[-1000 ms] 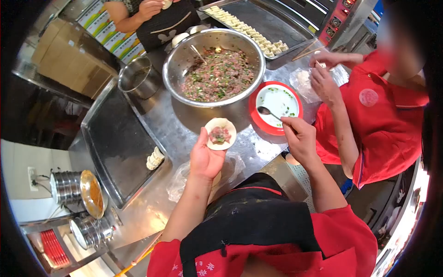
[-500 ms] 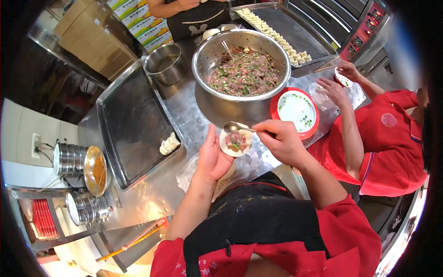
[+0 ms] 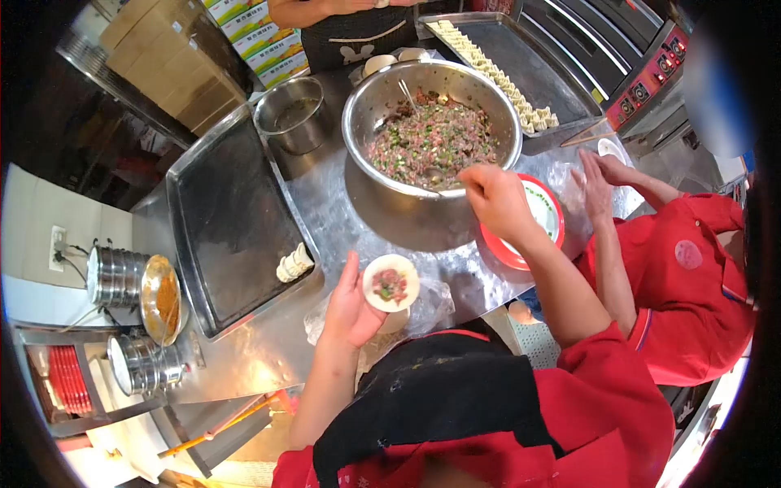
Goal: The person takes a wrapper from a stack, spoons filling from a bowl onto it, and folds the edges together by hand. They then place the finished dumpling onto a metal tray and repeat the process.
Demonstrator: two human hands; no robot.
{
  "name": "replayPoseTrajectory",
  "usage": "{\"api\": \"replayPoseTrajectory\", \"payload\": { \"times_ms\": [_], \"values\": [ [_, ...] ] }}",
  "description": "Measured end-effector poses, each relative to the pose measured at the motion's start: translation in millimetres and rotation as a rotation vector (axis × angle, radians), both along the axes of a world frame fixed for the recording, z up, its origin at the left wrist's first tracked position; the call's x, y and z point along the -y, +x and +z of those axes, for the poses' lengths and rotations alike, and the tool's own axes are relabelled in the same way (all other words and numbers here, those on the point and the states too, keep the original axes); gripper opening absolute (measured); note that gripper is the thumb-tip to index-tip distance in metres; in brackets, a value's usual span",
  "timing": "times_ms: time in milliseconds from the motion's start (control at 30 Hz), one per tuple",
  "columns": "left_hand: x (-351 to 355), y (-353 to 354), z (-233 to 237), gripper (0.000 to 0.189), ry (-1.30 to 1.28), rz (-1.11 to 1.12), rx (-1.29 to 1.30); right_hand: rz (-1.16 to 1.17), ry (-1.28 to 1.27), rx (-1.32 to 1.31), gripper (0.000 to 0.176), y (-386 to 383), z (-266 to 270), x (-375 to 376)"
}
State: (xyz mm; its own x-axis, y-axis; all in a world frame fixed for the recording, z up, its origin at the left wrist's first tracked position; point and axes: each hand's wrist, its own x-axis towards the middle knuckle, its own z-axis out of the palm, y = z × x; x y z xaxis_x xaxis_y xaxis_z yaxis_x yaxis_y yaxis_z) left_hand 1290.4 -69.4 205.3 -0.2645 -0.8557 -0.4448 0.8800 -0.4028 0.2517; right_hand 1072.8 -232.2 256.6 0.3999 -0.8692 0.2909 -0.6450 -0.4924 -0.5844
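Observation:
My left hand supports a round dough wrapper on its fingers, palm up. A mound of minced meat filling with green bits sits in the wrapper's middle. My right hand is over the near right rim of a large steel bowl, its fingers loosely bent. Beside those fingers a spoon rests in the minced filling, seemingly apart from them. A second spoon stands at the bowl's far side.
A dark tray on the left bears a few folded dumplings. Another tray holds rows of them. A red-rimmed plate, a steel pot and plastic film lie nearby. Co-workers' hands are at the right and far side.
My right hand has moved from the wrapper up and right to the bowl, and the spoon is now in the filling. My left hand has shifted slightly down and left with the filled wrapper.

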Motion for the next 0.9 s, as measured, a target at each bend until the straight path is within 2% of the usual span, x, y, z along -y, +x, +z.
{"api": "replayPoseTrajectory", "payload": {
  "times_ms": [33, 67, 133, 167, 267, 367, 433, 500, 567, 633, 667, 733, 900],
  "values": [
    [-2.3, 1.9, -1.8, 0.067, 0.000, 0.058, -0.074, -0.017, -0.068, -0.111, 0.014, -0.2, -5.4, 19.3],
    [-4.3, 1.8, 0.0, 0.055, 0.058, 0.107, 0.043, -0.012, -0.075, -0.115, 0.014, 4.0, -9.9, 34.2],
    [-8.3, 4.5, 1.1, 0.052, 0.057, 0.142, 0.075, -0.012, -0.111, -0.438, 0.014, 18.0, -16.9, 58.0],
    [-11.4, 6.4, 1.6, 0.050, 0.067, 0.171, 0.112, 0.000, -0.114, -0.440, 0.014, 24.5, -24.1, 67.4],
    [-16.2, 14.2, -1.3, 0.045, -0.004, 0.252, 0.057, 0.044, 0.151, -0.673, 0.018, 49.4, -34.5, 85.7],
    [-18.2, 17.7, 6.1, 0.039, -0.054, 0.361, -0.050, 0.091, 0.216, -0.755, 0.017, 55.8, -25.4, 81.5],
    [-16.5, 16.2, 14.5, 0.040, -0.086, 0.418, -0.118, 0.106, -0.423, -0.551, 0.014, 48.9, -23.9, 57.8],
    [-14.7, 14.2, 20.2, 0.040, -0.134, 0.428, -0.134, 0.282, -0.394, -0.255, 0.010, 50.9, -0.7, 35.7],
    [-11.9, 10.1, 22.6, 0.041, -0.189, 0.410, -0.147, 0.511, -0.165, -0.050, 0.007, 59.8, 14.2, -9.8],
    [-9.3, 4.2, 22.8, 0.042, -0.235, 0.422, -0.170, 0.755, -0.046, 0.171, 0.012, 69.7, 12.4, -53.7],
    [-9.4, 4.0, 18.1, 0.042, -0.352, 0.339, -0.134, 0.747, -0.094, 0.162, 0.014, 74.1, 8.5, -71.4],
    [-12.2, 1.2, 17.8, 0.043, -0.348, 0.298, -0.109, 0.720, -0.216, 0.081, 0.020, 78.3, 1.4, -89.4],
    [-14.1, -8.2, 33.6, 0.044, -0.300, 0.286, -0.059, 0.662, -0.356, 0.025, 0.014, 70.2, 3.4, -102.6]
  ]
}}
